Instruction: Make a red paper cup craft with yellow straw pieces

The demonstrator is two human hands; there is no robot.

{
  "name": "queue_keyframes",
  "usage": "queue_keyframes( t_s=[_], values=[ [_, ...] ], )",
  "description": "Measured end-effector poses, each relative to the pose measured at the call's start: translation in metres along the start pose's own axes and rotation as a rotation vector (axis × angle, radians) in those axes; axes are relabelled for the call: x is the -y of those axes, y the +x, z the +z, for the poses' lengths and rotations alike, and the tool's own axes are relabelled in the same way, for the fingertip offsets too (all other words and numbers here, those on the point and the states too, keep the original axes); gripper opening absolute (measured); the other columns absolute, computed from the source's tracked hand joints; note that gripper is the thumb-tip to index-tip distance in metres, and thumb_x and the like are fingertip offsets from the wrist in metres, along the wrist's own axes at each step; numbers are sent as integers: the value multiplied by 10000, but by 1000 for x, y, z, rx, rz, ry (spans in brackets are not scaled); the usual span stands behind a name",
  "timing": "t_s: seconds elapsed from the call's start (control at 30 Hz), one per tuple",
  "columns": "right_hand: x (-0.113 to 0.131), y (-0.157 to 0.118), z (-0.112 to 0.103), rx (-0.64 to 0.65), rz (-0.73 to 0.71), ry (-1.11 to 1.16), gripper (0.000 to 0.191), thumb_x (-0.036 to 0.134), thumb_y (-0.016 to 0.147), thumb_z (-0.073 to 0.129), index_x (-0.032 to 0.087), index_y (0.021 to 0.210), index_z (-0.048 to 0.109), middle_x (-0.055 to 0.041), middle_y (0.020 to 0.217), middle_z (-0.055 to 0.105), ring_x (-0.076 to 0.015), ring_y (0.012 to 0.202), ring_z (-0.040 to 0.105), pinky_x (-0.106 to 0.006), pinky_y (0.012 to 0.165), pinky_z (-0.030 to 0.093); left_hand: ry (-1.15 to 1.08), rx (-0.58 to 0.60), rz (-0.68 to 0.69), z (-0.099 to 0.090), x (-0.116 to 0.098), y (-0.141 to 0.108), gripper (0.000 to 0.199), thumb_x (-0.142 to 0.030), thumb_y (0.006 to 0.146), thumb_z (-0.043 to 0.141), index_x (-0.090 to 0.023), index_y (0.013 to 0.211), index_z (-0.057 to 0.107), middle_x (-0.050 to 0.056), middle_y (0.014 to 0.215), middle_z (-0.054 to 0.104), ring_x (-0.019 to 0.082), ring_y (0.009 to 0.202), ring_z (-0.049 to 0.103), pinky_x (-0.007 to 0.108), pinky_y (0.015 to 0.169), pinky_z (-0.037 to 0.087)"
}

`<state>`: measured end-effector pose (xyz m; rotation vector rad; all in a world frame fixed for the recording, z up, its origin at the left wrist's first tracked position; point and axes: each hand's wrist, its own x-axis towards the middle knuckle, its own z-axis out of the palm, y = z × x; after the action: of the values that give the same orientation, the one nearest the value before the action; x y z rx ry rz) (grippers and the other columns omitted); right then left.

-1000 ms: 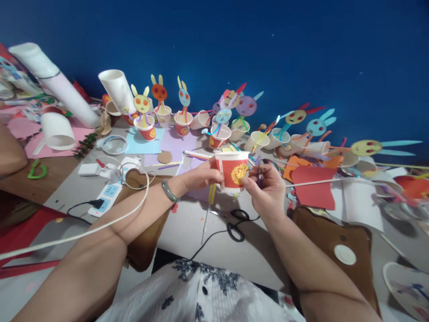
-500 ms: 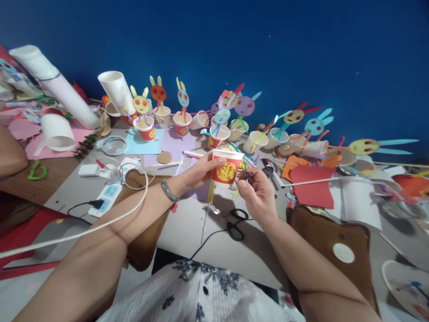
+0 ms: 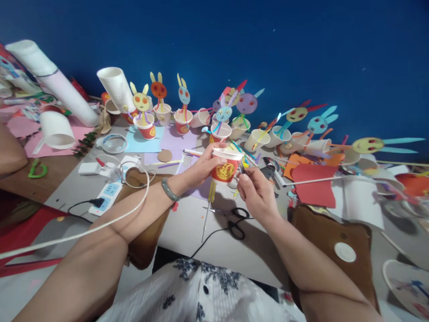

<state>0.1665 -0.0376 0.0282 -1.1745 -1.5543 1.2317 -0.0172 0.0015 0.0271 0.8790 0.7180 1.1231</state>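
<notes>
A red and white paper cup (image 3: 219, 166) with a gold printed emblem is gripped at its left side by my left hand (image 3: 208, 162), fingers wrapped round it below the rim. At the cup's right side my right hand (image 3: 257, 191) is closed in a pinch on a thin metal-tipped tool (image 3: 241, 167). The tip lies against or very close to the cup wall; I cannot tell whether it goes through. Most of the tool is hidden by my fingers. Black-handled scissors (image 3: 237, 226) lie on the table below the cup, near a yellow strip (image 3: 212, 191) and a thin rod (image 3: 205, 223).
Paper cups with rabbit figures (image 3: 183, 117) line the back by the blue wall. A power strip (image 3: 107, 199) with a white cable crosses the left side. Red paper (image 3: 313, 183) and a brown mat (image 3: 335, 228) lie right. Another person's arm (image 3: 11, 154) shows far left.
The cup has tilted slightly and moved up a little. My right hand has shifted slightly, and the metal tip now shows clearly beside the cup.
</notes>
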Motion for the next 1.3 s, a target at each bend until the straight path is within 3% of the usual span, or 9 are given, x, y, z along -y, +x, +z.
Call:
queue_keyframes(
  t_s=[0.2,0.43,0.7,0.93,1.3],
  values=[
    [4,-2,4,0,-20,-39,433,683,943,564,253,910,543,66,540,434,-102,452,328,-275,441,242,104,46,44,-8,7,1,470,-278,725,703,-243,1160,531,7,1064,618,177,970,612,311,885,472],
    [3,-1,4,22,-2,-13,447,695,929,575,248,914,562,72,523,425,-97,438,325,-263,422,237,129,133,107,-15,15,3,615,-302,687,784,-250,1215,475,40,1154,569,198,1028,588,306,852,478],
    [-3,3,0,43,33,-22,457,680,950,553,236,844,550,77,501,436,-80,415,330,-239,399,252,130,113,37,-12,8,0,598,-261,650,691,-246,1205,469,32,1148,581,200,1023,581,316,868,461],
    [0,0,1,72,74,54,479,687,932,578,229,806,517,83,488,437,-66,402,325,-212,385,250,103,94,-14,-7,4,2,610,-253,609,574,-222,1194,401,19,1065,553,160,897,559,303,791,446],
    [4,-10,21,154,251,364,473,687,903,615,233,826,508,93,481,443,-56,366,280,-184,347,199,152,82,110,-14,2,2,693,-251,609,673,-248,1248,405,48,1245,526,217,1100,566,366,937,490]
  ],
)
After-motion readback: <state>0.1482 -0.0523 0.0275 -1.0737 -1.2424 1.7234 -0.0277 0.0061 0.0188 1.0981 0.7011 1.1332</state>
